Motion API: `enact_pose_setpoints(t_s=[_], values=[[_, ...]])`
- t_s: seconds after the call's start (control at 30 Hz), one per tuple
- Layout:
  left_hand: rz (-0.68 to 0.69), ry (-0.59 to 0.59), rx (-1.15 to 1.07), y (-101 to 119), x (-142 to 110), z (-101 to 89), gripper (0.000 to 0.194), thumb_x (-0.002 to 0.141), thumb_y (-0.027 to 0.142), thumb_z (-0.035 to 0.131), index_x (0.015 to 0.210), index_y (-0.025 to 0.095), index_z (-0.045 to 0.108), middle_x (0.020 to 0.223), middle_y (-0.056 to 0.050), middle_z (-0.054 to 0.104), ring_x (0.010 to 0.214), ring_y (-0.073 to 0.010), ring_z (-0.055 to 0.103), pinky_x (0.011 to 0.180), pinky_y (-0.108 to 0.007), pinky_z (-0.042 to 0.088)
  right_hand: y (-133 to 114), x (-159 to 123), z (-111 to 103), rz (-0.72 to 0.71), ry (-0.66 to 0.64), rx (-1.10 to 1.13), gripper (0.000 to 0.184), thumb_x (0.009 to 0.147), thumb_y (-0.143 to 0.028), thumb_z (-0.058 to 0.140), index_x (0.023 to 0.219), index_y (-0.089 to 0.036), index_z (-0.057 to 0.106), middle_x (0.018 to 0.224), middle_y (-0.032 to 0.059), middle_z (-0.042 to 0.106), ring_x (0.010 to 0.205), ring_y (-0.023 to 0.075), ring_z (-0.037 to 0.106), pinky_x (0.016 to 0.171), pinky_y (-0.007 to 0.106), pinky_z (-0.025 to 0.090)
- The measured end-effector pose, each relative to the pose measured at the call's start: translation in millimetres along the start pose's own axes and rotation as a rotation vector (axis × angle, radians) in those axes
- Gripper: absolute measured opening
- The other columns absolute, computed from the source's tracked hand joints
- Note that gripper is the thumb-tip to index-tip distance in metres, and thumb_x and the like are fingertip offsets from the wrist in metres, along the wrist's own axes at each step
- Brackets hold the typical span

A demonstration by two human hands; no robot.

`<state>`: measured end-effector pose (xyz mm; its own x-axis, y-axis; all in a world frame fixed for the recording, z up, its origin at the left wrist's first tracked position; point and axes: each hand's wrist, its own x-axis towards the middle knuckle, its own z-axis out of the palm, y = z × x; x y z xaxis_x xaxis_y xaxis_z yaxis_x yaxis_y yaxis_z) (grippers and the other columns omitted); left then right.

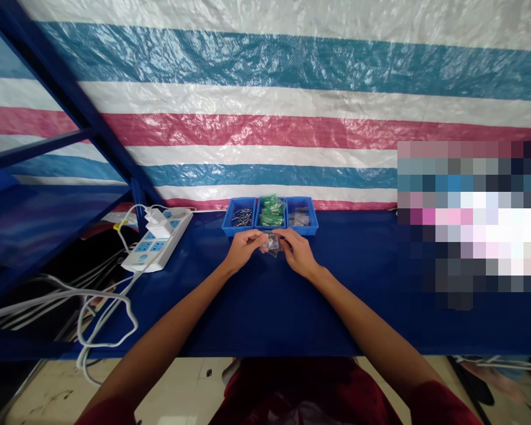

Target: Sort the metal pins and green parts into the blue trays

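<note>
My left hand (244, 246) and my right hand (297, 251) meet over the blue table (265, 295), both pinching a small clear plastic bag (273, 242) with dark bits inside. Just beyond the hands stand three blue bins: the left bin (239, 215) holds metal screws, the middle bin (271, 211) holds green pieces, and the right bin (301, 213) holds small clear bags.
A white and blue power strip (158, 241) with plugged chargers lies at the left, its white cables (92, 307) trailing off the table edge. A striped tarp (265, 118) hangs behind. A blue metal frame (71, 106) rises at the left.
</note>
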<state>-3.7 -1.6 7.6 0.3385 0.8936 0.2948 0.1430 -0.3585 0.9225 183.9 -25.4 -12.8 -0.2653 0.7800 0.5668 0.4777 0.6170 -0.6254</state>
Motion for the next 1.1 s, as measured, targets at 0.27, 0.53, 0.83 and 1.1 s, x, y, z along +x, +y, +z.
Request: enact_pose_setpoints(t_s=[0.27, 0.53, 0.83, 1.1], values=[[-0.052, -0.005, -0.063, -6.7, 1.4, 0.9, 0.036, 0.083, 0.048, 0.063, 0.079, 0.013, 0.068, 0.062, -0.002, 0.063, 0.054, -0.0139, 0.058, 0.057, -0.027, 0.052, 0.9, 0.8, 1.5, -0.045, 0.115, -0.014, 0.025, 0.095, -0.026, 0.044, 0.108, -0.022, 0.065, 0.104, 0.0087, 0.064, 0.093, 0.0177, 0.063, 0.081, 0.029, 0.052], [0.187, 0.026, 0.024, -6.0, 2.4, -4.1, 0.041, 0.089, 0.051, 0.054, 0.108, 0.017, 0.069, 0.115, -0.012, 0.064, 0.105, -0.0246, 0.059, 0.081, -0.033, 0.053, -1.5, 2.6, 0.9, -0.032, 0.156, -0.02, 0.021, 0.095, -0.029, 0.046, 0.09, -0.018, 0.063, 0.094, 0.0074, 0.063, 0.067, 0.0125, 0.058, 0.062, 0.025, 0.048], [0.249, -0.03, 0.304, -3.9, 0.3, -2.6, 0.023, 0.086, 0.036, 0.064, 0.086, 0.016, 0.074, 0.082, -0.007, 0.072, 0.075, -0.0177, 0.065, 0.071, -0.029, 0.05, -5.5, 2.2, -1.8, -0.018, 0.148, 0.008, 0.021, 0.095, -0.03, 0.044, 0.088, -0.019, 0.06, 0.089, 0.0061, 0.061, 0.071, 0.0133, 0.057, 0.062, 0.024, 0.048], [0.097, -0.007, 0.156, -7.2, -0.5, -2.2, 0.027, 0.079, 0.04, 0.07, 0.08, 0.013, 0.075, 0.081, -0.008, 0.075, 0.073, -0.021, 0.069, 0.071, -0.03, 0.055, -4.9, 2.0, 0.3, -0.043, 0.117, 0.015, 0.021, 0.095, -0.033, 0.046, 0.092, -0.019, 0.061, 0.092, 0.0068, 0.062, 0.073, 0.0138, 0.057, 0.066, 0.025, 0.047]])
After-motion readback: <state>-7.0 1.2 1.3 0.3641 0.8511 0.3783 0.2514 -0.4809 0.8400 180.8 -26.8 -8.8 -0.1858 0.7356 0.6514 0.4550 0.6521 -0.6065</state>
